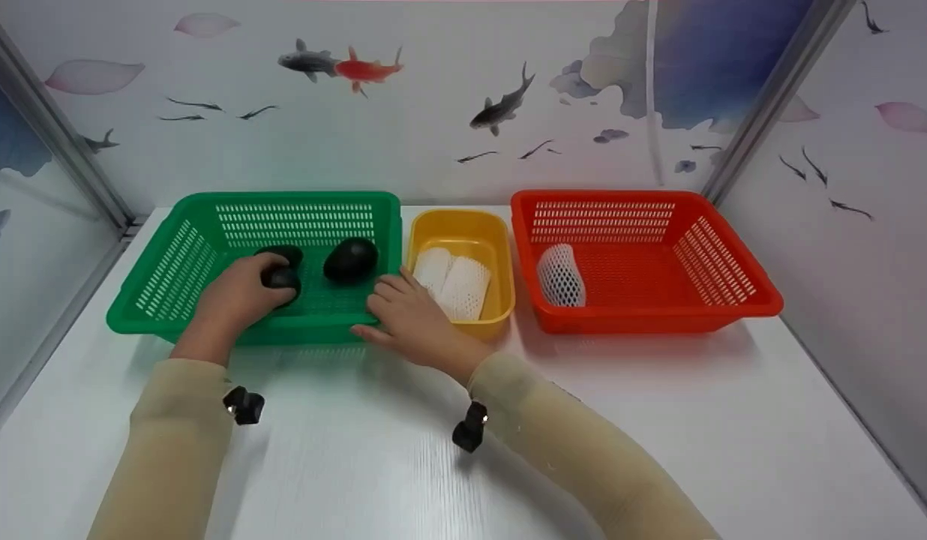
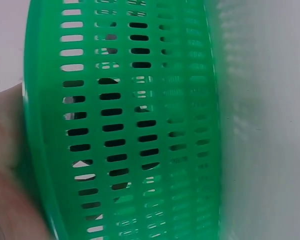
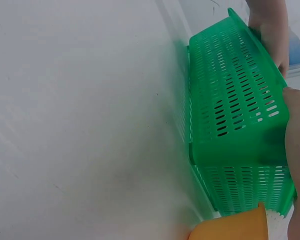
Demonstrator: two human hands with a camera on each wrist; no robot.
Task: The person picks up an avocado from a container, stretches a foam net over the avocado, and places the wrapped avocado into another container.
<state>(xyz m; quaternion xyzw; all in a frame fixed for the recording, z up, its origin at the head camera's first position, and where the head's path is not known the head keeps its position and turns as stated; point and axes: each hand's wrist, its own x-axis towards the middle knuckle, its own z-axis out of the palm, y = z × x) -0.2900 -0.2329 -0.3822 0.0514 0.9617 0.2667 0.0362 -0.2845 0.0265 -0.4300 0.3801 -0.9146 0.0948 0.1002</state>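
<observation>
My left hand reaches into the green basket and grips a dark avocado between fingers and thumb. Another dark avocado lies right behind it, partly covered by the hand. A third avocado rests farther right on the basket floor. At the basket's front right corner, my right hand holds the rim, its thumb on the front side. Through the slots in the left wrist view, dark shapes show behind the green wall.
Beside the green basket stands a yellow bin with white foam net sleeves. A red basket on the right contains a net sleeve with something dark inside. Printed panels close off the white table at the back and sides.
</observation>
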